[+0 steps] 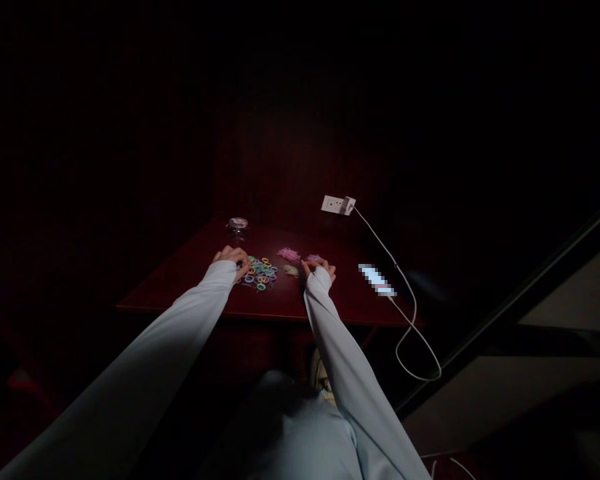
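Note:
A loose pile of small multicoloured elastic hair ties (261, 273) lies on the dark red table. My left hand (233, 256) is at the pile's left edge, its fingers curled down and closed; whatever is in them is too small to make out. Farther right, my right hand (323, 269) rests low over the table with fingers bent together, and their grip is partly hidden. Just beyond it sits a small purple heap (314, 258) of bands. A pink heap (289, 255) and a pale yellowish heap (291, 271) lie between my hands.
A clear jar with a lid (238, 225) stands at the table's back left. On the right lies a lit phone (377, 280), its white cable (414, 300) looping past the table edge up to a wall socket (334, 205). The surroundings are very dark.

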Motion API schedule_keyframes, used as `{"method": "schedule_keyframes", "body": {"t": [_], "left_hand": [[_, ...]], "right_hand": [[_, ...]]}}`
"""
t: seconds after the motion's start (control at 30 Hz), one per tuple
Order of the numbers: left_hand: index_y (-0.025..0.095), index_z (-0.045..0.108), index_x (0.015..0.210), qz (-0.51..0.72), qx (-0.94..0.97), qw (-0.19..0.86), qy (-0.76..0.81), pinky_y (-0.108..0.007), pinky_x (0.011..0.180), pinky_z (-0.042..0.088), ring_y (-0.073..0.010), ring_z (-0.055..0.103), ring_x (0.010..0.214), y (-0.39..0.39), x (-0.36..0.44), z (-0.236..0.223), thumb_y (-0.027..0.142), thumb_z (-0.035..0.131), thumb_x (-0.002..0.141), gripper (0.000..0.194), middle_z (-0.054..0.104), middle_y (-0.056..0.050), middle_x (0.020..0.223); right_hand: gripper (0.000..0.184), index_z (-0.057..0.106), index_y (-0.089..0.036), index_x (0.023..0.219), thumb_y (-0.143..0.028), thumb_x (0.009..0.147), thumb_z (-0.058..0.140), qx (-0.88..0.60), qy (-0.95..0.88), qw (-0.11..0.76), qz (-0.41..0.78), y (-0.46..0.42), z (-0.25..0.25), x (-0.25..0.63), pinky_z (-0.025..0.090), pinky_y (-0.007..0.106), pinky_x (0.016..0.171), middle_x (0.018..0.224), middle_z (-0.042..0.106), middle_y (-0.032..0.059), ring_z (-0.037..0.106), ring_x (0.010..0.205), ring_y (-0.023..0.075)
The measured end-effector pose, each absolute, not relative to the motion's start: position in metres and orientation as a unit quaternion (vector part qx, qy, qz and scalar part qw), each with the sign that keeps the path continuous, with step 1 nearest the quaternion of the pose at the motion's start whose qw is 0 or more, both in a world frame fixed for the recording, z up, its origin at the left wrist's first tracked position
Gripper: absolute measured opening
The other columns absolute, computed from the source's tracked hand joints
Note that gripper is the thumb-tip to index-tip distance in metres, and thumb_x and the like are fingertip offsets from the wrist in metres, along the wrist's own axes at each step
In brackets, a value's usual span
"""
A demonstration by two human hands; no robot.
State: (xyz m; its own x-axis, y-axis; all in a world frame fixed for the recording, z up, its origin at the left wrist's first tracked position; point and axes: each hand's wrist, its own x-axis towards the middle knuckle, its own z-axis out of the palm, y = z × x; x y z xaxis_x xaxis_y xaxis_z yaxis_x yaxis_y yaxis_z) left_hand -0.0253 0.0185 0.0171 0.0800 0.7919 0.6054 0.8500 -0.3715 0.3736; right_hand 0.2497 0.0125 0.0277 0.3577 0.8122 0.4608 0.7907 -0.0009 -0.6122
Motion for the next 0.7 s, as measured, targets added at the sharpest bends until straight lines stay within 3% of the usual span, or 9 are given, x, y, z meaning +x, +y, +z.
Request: {"method": "schedule_keyframes", "body": {"t": [0.3, 0.4, 0.57, 0.7], "left_hand": [[0.025, 0.063, 0.082, -0.378, -0.764, 0.029, -0.521, -0.039, 0.088, 0.042, -0.0265, 0.055, 0.103, 0.019, -0.035, 0.018, 0.030, 0.067, 0.087, 0.008, 0.075, -0.002, 0.107], [0.027, 0.069, 0.086, -0.380, -0.770, 0.022, -0.512, -0.039, 0.090, 0.042, -0.0269, 0.055, 0.107, 0.020, -0.031, 0.018, 0.030, 0.069, 0.085, 0.004, 0.075, -0.002, 0.112], [0.028, 0.075, 0.087, -0.361, -0.801, 0.009, -0.477, -0.040, 0.091, 0.042, -0.0268, 0.056, 0.109, 0.020, -0.028, 0.015, 0.033, 0.073, 0.084, 0.007, 0.075, 0.000, 0.116], [0.030, 0.077, 0.089, -0.336, -0.821, -0.010, -0.462, -0.041, 0.093, 0.042, -0.0264, 0.055, 0.109, 0.024, -0.031, 0.013, 0.036, 0.079, 0.080, 0.011, 0.075, 0.001, 0.122]], "right_hand": [[0.040, 0.084, -0.026, 0.082, -0.061, 0.093, 0.069, -0.634, -0.610, 0.476, -0.010, 0.028, 0.007, 0.256, 0.039, 0.044, 0.091, 0.114, 0.067, 0.0143, 0.050, 0.109, 0.0323], [0.038, 0.084, -0.026, 0.087, -0.061, 0.093, 0.069, -0.637, -0.615, 0.465, -0.003, 0.027, 0.008, 0.256, 0.039, 0.043, 0.092, 0.117, 0.066, 0.0138, 0.049, 0.112, 0.0321], [0.024, 0.083, -0.026, 0.102, -0.045, 0.098, 0.067, -0.652, -0.638, 0.409, -0.001, 0.016, 0.023, 0.244, 0.037, 0.043, 0.099, 0.127, 0.065, 0.0109, 0.047, 0.120, 0.0321], [0.020, 0.082, -0.029, 0.112, -0.039, 0.099, 0.071, -0.574, -0.742, 0.347, -0.009, 0.000, 0.034, 0.223, 0.037, 0.040, 0.104, 0.127, 0.065, 0.0082, 0.047, 0.120, 0.0283]]}}
